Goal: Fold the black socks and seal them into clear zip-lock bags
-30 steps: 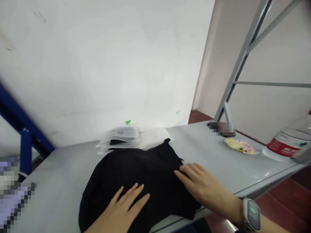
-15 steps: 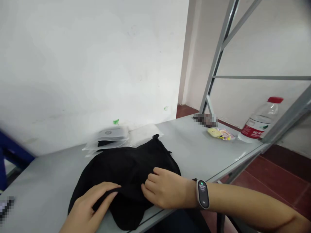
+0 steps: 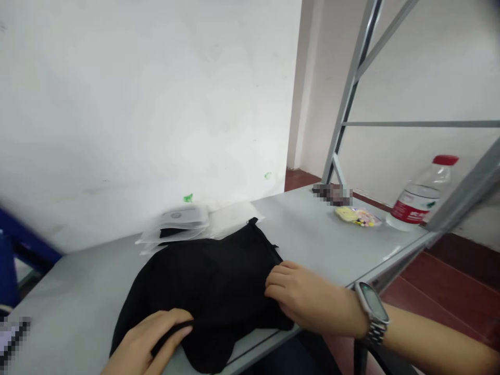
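A piece of black cloth point(image 3: 211, 276), perhaps a garment or a soft bag, lies spread on the grey table near its front edge. A small tab sticks up at its far right corner, and one flap hangs towards the front edge. My left hand point(image 3: 154, 336) pinches a fold along the near side between thumb and fingers. At the right edge, my right hand point(image 3: 292, 291) has its fingers curled on the cloth; the fingertips are partly hidden. A wristwatch point(image 3: 373, 307) is on my right wrist.
Behind the cloth, clear plastic bags point(image 3: 185, 221) lie against the white wall. On the right stand a red-capped water bottle point(image 3: 420, 200) and a small yellow packet point(image 3: 355, 215) beside a metal frame point(image 3: 346, 109). A blurred-out object point(image 3: 11, 338) lies at the left.
My right hand has moved right, from the middle of the cloth to its right edge, and the cloth's near side is drawn out straighter. My left hand keeps its pinch, slightly lower.
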Demonstrator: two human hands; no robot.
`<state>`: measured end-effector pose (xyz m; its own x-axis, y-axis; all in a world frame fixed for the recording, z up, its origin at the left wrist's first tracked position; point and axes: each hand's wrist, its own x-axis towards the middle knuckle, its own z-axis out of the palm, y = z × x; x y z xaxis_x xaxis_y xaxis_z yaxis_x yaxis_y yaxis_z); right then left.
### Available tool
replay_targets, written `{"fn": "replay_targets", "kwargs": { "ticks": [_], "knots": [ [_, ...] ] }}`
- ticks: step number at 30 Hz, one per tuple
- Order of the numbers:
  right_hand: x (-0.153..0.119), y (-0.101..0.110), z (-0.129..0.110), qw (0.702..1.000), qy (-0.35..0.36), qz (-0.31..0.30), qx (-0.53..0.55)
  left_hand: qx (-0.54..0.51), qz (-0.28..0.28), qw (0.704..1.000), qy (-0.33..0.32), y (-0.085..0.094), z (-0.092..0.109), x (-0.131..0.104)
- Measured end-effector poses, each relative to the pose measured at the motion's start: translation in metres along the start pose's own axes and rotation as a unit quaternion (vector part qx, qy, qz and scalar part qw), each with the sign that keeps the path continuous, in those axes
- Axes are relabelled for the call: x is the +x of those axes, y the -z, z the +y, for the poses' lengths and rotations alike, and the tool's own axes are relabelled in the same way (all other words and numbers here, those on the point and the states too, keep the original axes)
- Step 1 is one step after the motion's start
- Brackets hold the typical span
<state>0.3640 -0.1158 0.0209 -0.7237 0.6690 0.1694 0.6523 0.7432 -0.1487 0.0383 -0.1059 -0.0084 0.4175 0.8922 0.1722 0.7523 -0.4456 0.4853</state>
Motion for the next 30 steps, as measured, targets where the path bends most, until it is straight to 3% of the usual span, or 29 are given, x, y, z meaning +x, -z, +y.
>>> {"fn": "replay_targets", "kwargs": {
  "ticks": [2,4,7,10,13,15,17,21,23,27,30],
  "knots": [
    [-0.004,0.005,0.011,0.987,-0.081,0.03,0.133,-0.014,0.013,0.999,0.031,0.004,0.006,0.01],
    [0.001,0.003,0.027,0.955,-0.158,0.068,0.242,-0.023,0.034,0.998,0.053,0.007,0.011,0.026],
    [0.019,-0.015,0.052,0.922,-0.238,0.107,0.287,0.013,0.036,0.997,0.073,0.008,0.007,0.058],
    [0.035,-0.036,0.072,0.927,-0.274,0.085,0.24,0.103,0.026,0.991,0.076,0.005,-0.016,0.08],
    [0.044,-0.043,0.09,0.923,-0.291,0.077,0.238,0.17,0.113,0.977,0.067,0.007,-0.053,0.086],
    [0.052,-0.042,0.103,0.905,-0.319,0.125,0.254,0.186,0.18,0.963,0.08,0.012,-0.075,0.083],
    [0.063,-0.042,0.114,0.889,-0.341,0.16,0.262,0.169,0.201,0.958,0.111,0.017,-0.09,0.082],
    [0.087,-0.048,0.126,0.905,-0.312,0.143,0.249,0.071,0.139,0.973,0.172,0.026,-0.096,0.084],
    [0.089,-0.049,0.126,0.918,-0.269,0.168,0.239,0.041,0.137,0.976,0.162,0.033,-0.089,0.085],
    [0.061,-0.034,0.118,0.914,-0.151,0.234,0.294,-0.01,0.164,0.985,0.06,0.047,-0.066,0.065],
    [0.025,-0.015,0.104,0.929,-0.106,0.16,0.318,-0.016,0.109,0.993,0.041,0.049,-0.05,0.03]
  ]
}}
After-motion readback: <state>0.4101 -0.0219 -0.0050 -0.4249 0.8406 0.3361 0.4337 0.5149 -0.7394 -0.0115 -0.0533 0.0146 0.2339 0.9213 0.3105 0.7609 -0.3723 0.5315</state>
